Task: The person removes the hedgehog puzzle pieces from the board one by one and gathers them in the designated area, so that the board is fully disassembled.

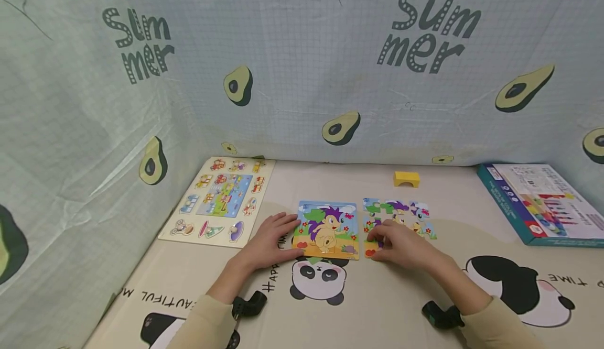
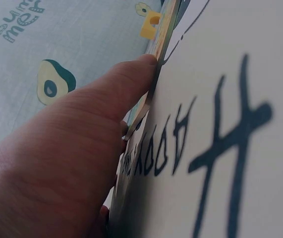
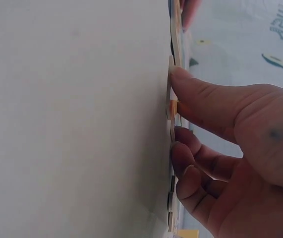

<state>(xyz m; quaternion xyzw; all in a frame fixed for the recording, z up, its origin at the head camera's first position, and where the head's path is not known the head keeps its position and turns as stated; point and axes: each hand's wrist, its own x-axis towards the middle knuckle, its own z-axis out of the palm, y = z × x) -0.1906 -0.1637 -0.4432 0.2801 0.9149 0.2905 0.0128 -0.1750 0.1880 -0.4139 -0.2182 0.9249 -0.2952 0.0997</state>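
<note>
A square hedgehog picture puzzle board (image 1: 325, 231) lies flat in the middle of the table. My left hand (image 1: 272, 241) rests against it, fingers spread at its left edge and thumb at the near left corner. To the right lie several loose jigsaw pieces (image 1: 422, 210), loosely arranged into a similar hedgehog picture. Over their near left part, my right hand (image 1: 401, 241) has its thumb and curled fingers about a puzzle piece (image 1: 370, 253) with a red and orange print. In the right wrist view the thumb (image 3: 205, 99) presses that piece's edge; the hand hides some neighbouring pieces.
A cream peg puzzle board (image 1: 212, 202) with vehicle pictures lies at the back left. A yellow arch block (image 1: 406, 179) stands behind the loose pieces. At the right is a flat teal-edged box (image 1: 547, 202). Printed cloth walls (image 1: 292, 50) close off the back and sides.
</note>
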